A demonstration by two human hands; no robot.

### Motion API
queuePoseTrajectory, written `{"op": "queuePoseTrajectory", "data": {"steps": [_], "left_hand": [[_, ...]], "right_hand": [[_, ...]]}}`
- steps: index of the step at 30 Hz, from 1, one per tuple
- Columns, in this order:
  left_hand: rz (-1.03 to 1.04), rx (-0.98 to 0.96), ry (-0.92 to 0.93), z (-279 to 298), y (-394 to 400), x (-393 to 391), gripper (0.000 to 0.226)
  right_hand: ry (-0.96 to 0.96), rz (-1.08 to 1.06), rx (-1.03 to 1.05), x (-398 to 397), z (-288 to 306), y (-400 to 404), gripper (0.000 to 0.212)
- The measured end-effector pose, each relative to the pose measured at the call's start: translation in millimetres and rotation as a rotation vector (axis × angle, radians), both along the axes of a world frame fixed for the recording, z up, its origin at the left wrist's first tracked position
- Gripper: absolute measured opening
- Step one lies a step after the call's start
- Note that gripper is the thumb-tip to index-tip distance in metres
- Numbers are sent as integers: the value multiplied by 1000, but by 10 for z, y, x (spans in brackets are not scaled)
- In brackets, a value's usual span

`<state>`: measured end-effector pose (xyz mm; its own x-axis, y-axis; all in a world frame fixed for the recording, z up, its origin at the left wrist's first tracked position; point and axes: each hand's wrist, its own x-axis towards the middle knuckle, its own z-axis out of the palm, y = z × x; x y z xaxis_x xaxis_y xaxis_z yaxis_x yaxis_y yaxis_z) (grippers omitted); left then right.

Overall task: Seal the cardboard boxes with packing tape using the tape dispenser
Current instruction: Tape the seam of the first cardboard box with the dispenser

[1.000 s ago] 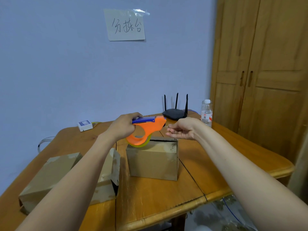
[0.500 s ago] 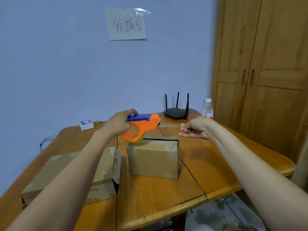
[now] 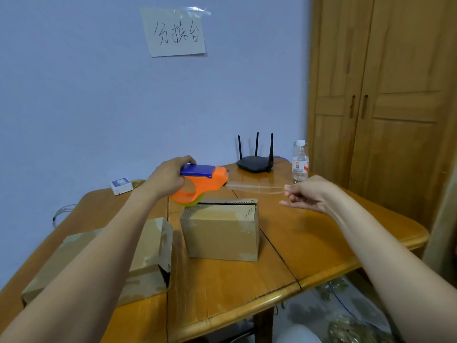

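My left hand (image 3: 168,178) grips an orange and blue tape dispenser (image 3: 202,185), held just above the far left corner of a small upright cardboard box (image 3: 220,233). A strip of clear tape (image 3: 254,189) runs from the dispenser's mouth to my right hand (image 3: 309,194), whose fingers pinch its free end, to the right of the box. The strip hangs in the air beyond the box's top, whose flaps lie closed. A second, flatter cardboard box (image 3: 146,258) lies to the left, partly hidden by my left forearm.
The boxes sit on a wooden table (image 3: 309,241) with a seam down its middle. At the back stand a black router (image 3: 254,162), a clear water bottle (image 3: 300,160) and a small white device (image 3: 120,185). A wooden wardrobe (image 3: 383,107) rises on the right.
My right hand has moved right, away from the dispenser, drawing out a longer strip of tape. My left hand has lifted the dispenser slightly and shifted it left.
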<state>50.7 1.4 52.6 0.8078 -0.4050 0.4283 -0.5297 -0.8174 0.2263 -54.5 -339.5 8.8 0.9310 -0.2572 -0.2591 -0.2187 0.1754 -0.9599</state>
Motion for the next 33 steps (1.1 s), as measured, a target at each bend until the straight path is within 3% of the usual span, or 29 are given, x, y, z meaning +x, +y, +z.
{"op": "queuePoseTrajectory", "data": {"steps": [5,11,19,27,33], "left_hand": [[-34,10,-55,129,-123,33,56],[-25,84,-82,262,-282,55,59],[3,101,-111,321,-394,56,59],[-2,144,-124,442,-526,53,61],[-8,170,-154,511,-689,24,61]], "right_hand": [[84,64,101,-35,-381,11,7],[148,85,222,-73,-755,123,23],[44,33,618,-60,-960,253,14],[-15,-41,569,-4,-1105,339,10],[-31,-150,517,45,-1185,402,19]]}}
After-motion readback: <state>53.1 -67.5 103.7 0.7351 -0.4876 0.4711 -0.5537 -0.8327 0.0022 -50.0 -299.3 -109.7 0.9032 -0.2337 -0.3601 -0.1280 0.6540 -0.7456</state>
